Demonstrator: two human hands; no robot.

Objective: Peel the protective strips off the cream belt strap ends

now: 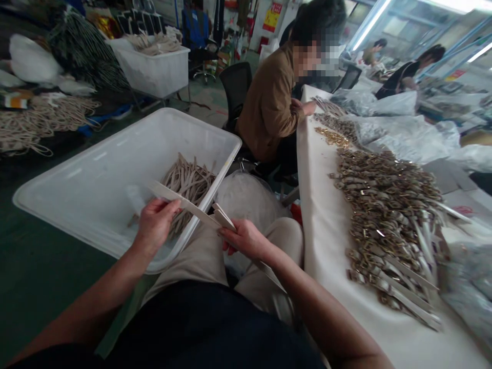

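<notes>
My left hand (156, 224) is closed on a beige strap (180, 201) that runs flat across above the bin's near edge. My right hand (246, 239) pinches the same strap near its folded end, over my lap; the strap's tail hangs down past my right wrist. Below both hands stands a white plastic bin (96, 174) holding a loose bundle of finished beige straps (188, 182). On the white-covered table (326, 241) to my right lies a long heap of straps with brass buckles (388, 215).
A co-worker in a brown jacket (269, 102) sits at the table's far end beside a black chair (235, 87). Another white bin (154, 66) of straps stands behind. Piles of cord (42, 120) lie on the floor at left. Plastic bags (403, 128) cover the table's far side.
</notes>
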